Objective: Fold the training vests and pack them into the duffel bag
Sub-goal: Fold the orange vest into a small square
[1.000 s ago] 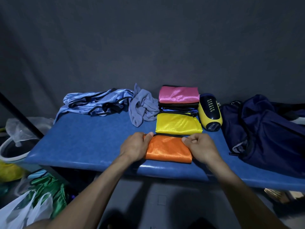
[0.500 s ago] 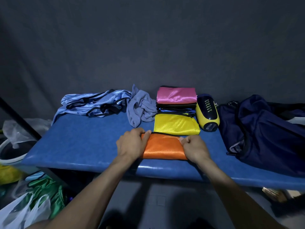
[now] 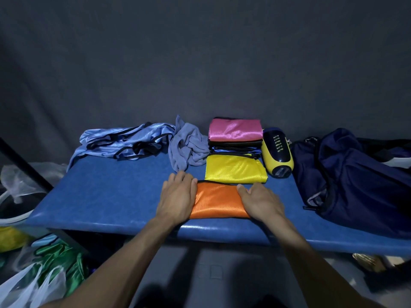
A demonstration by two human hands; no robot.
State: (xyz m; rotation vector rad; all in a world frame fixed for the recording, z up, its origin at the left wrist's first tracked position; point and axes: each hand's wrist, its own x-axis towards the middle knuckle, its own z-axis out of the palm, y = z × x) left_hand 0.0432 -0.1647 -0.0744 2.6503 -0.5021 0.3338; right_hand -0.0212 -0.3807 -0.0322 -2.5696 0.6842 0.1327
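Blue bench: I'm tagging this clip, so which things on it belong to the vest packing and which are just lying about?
Job: orange vest under both hands (left hand, right hand); yellow vest; pink-topped stack; unfolded light blue vests; navy duffel bag.
Lying about: grey cloth; yellow-and-black device.

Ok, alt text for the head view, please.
Both hands, left hand and right hand, press a folded orange vest flat on a blue bench. Behind lie a folded yellow vest and a pink-topped stack; a navy duffel bag sits right.
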